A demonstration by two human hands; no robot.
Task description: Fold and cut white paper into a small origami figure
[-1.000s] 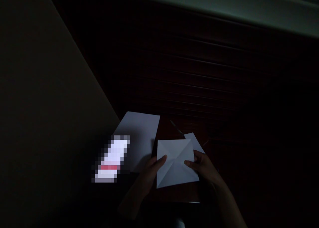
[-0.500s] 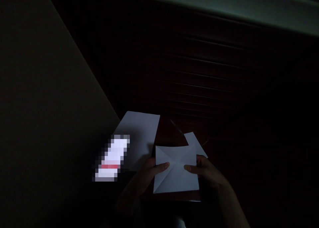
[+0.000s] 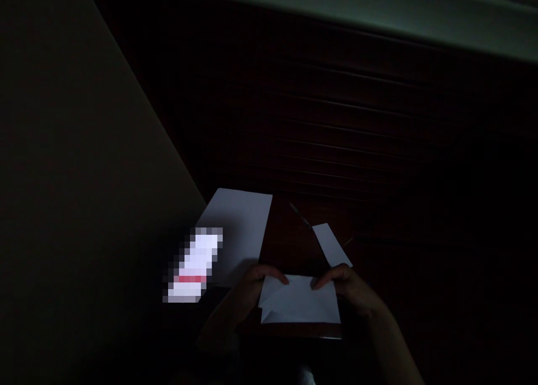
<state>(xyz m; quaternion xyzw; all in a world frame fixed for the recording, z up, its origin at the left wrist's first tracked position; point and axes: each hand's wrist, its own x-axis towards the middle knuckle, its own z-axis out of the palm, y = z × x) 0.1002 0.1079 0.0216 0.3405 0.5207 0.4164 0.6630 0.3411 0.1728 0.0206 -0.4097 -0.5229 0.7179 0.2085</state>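
In two hands (image 3: 252, 284) (image 3: 352, 285), one folded white paper (image 3: 301, 302).

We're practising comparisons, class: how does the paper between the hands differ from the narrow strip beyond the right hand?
The held paper is between the left hand and the right hand; the strip lies on the table. The held paper is creased and doubled over; the strip looks flat. The held paper is broader; the strip is narrow. Both are white.
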